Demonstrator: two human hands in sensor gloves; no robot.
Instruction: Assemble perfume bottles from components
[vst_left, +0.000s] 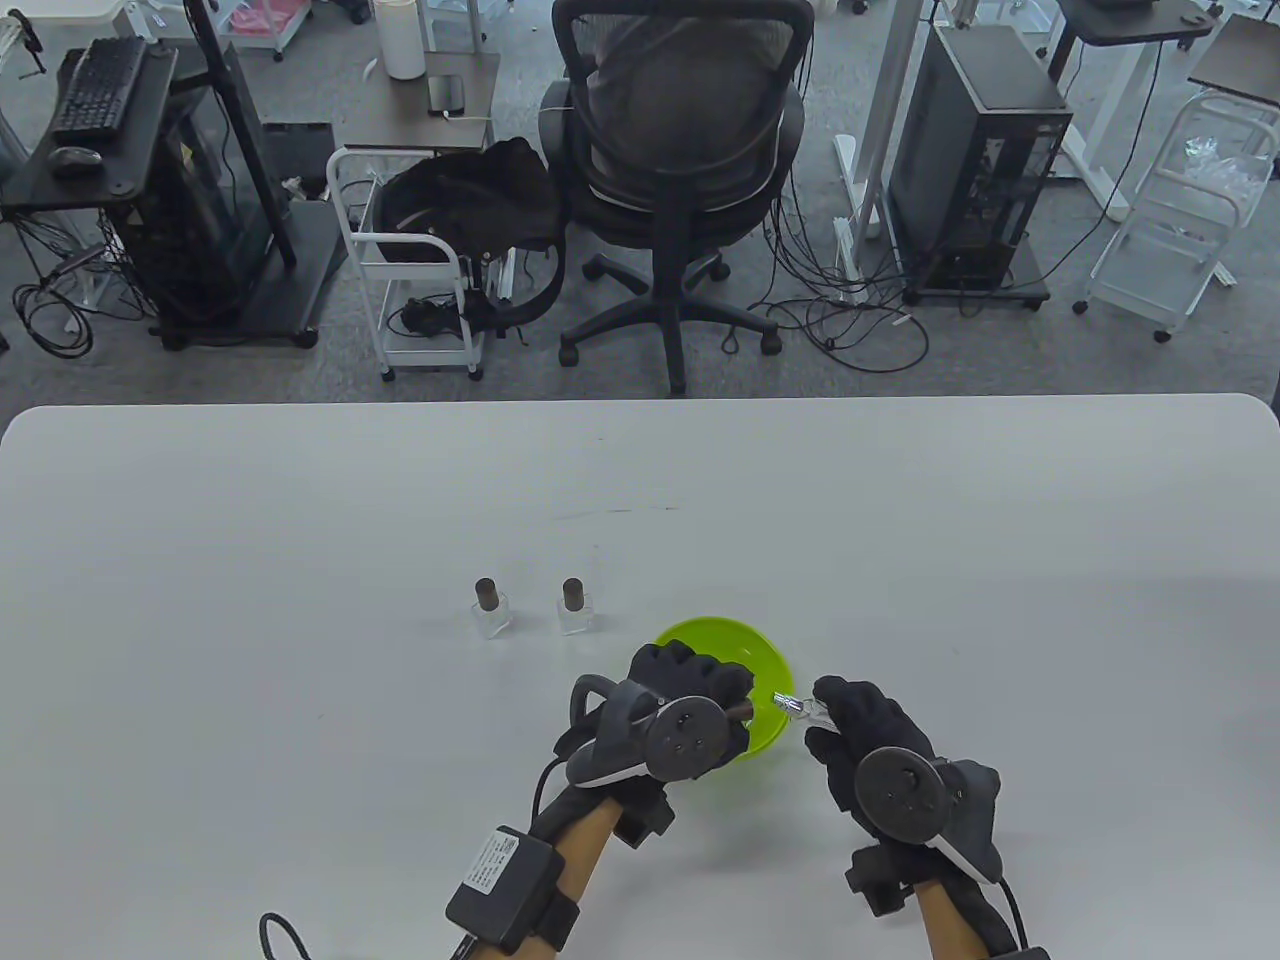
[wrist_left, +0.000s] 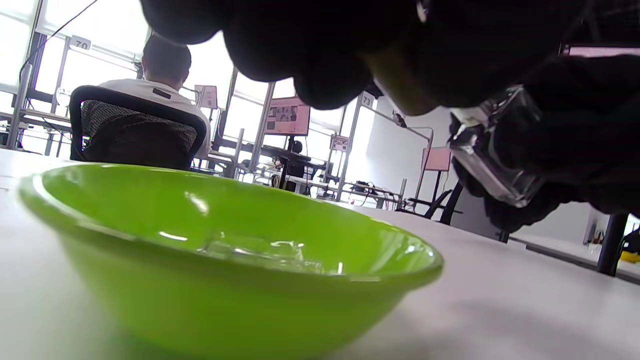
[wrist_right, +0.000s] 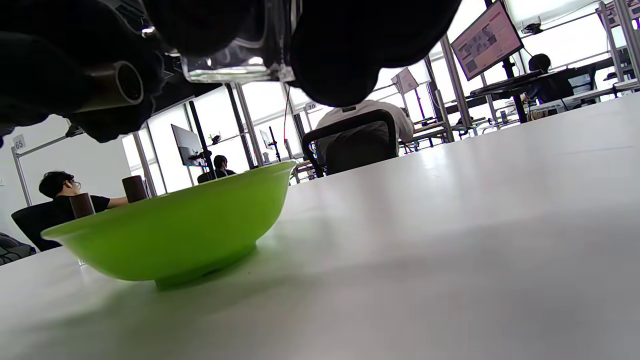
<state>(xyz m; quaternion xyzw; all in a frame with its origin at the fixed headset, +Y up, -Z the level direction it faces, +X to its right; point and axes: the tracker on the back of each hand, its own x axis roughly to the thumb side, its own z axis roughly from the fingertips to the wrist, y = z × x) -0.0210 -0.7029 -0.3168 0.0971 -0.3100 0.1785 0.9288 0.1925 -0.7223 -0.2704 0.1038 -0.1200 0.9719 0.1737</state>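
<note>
From above my left hand (vst_left: 690, 690) hides what it grips; my right wrist view shows a brown cap (wrist_right: 112, 87). My right hand (vst_left: 860, 725) pinches a clear bottle (vst_left: 800, 708) over the green bowl's (vst_left: 700, 635) rim, near the table's (vst_left: 300, 500) front edge.

Left hand (vst_left: 690, 680): the tracker covers its back in the table view; its fingertips are hidden over the bowl.
Brown cap (wrist_right: 112, 86): in the table view only its tip shows.
Glass bottle (wrist_right: 240, 55): mostly covered by the right hand (vst_left: 860, 725); its neck is hidden in the right wrist view.
Green bowl (vst_left: 770, 660): the near side is hidden by the left hand; its clear contents are too blurred to tell.
Two capped bottles (vst_left: 491, 607): bodies hidden behind the bowl in the right wrist view.
Bench (vst_left: 300, 600): cut off by the table view's left and right edges.
</note>
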